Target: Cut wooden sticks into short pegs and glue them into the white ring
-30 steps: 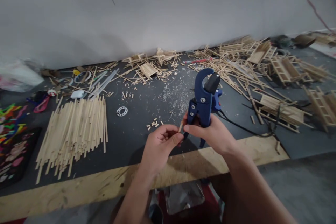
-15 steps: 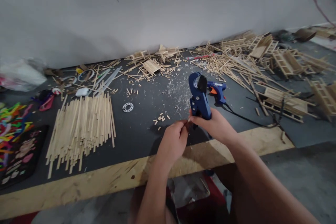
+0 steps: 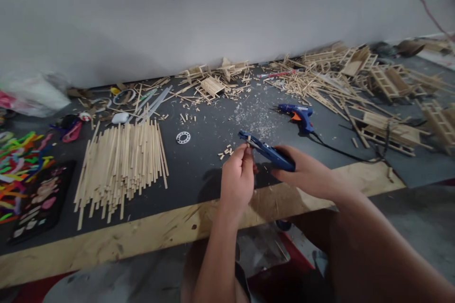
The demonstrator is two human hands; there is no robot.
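My right hand (image 3: 302, 170) is closed around the handles of a blue pipe cutter (image 3: 273, 154), which lies tilted with its jaw toward the left. In my left hand (image 3: 239, 173), a short wooden stick (image 3: 249, 139) is pinched between thumb and fingers, its tip standing up at the cutter's jaw. Whether the blade touches the stick I cannot tell. Just beyond my left hand lie several short cut wooden pieces (image 3: 224, 152) on the dark tabletop (image 3: 202, 165).
A blue glue gun (image 3: 296, 114) with a black cord lies beyond the cutter. Long wooden sticks (image 3: 122, 165) form a pile at left, near a white ring (image 3: 183, 138). Small wooden models (image 3: 212, 86) and loose sticks line the back and right. Colourful pipe cleaners (image 3: 21, 170) lie far left.
The pipe cutter has turned from upright to lying tilted leftward, its jaw now by my left fingertips. The stick's tip has come into view there. The view has shifted slightly.
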